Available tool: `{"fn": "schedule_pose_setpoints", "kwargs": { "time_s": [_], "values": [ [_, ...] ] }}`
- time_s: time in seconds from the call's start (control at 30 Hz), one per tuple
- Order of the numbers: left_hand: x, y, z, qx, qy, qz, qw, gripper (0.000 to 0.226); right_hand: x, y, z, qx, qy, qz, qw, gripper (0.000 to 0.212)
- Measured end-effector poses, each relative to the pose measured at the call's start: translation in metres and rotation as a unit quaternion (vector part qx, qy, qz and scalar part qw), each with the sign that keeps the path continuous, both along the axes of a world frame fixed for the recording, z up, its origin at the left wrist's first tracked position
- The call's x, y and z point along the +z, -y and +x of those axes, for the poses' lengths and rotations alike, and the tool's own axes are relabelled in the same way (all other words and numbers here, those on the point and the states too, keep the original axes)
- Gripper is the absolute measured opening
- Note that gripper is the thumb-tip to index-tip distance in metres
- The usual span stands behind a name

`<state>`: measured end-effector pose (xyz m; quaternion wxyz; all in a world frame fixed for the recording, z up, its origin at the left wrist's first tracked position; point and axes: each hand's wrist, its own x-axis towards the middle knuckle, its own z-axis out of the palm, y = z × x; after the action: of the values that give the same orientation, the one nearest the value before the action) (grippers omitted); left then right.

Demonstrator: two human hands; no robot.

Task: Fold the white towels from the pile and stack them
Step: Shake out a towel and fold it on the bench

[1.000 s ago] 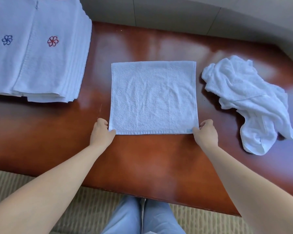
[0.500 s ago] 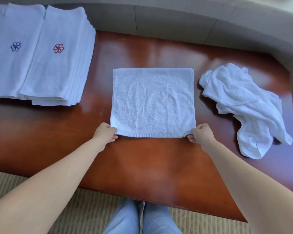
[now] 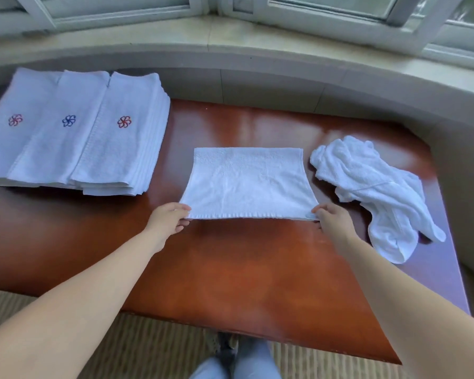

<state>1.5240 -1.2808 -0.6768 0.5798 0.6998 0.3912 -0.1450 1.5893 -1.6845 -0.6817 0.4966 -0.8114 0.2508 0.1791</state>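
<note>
Both hands, left hand (image 3: 168,219) and right hand (image 3: 332,217), have fingers pinching the near corners of the square white terry towel (image 3: 248,183) mid-surface; I'd carry both corners evenly onto the far edge so it folds square

White towel (image 3: 248,181) mid-table, near edge lifted w/ both near corners pinched, far edge flat. Crumpled towel pile (image 3: 375,192) just right of it. Folded stack (image 3: 74,143) far left, flower embroidery up.
</note>
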Motion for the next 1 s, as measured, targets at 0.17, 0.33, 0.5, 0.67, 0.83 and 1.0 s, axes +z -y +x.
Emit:
{"fn": "schedule_pose_setpoints", "kwargs": {
  "time_s": [0.17,0.33,0.5,0.67,0.83,1.0],
  "values": [
    [-0.029,-0.009,-0.073,-0.128,-0.210,-0.079,0.966,0.025,-0.036,0.010,-0.069,0.058,-0.246,-0.019,0.967,0.011],
    [-0.012,-0.032,-0.078,-0.262,-0.283,-0.142,0.912,0.041,-0.026,0.042,-0.069,0.210,-0.356,0.075,0.908,0.043],
    [-0.002,-0.042,-0.021,-0.165,-0.143,-0.120,0.969,0.028,-0.015,0.048,-0.005,0.173,-0.201,0.126,0.956,0.018],
    [-0.013,-0.032,0.038,-0.112,-0.068,-0.014,0.991,0.017,-0.025,0.018,0.052,0.141,-0.092,0.054,0.984,0.013],
    [-0.044,-0.028,0.076,-0.087,-0.060,0.042,0.994,0.009,-0.055,-0.005,0.085,0.117,-0.069,-0.004,0.991,0.015],
    [-0.071,-0.030,0.090,-0.086,-0.072,0.076,0.991,0.007,-0.078,-0.011,0.098,0.147,-0.054,-0.053,0.986,0.016]
  ]
}}
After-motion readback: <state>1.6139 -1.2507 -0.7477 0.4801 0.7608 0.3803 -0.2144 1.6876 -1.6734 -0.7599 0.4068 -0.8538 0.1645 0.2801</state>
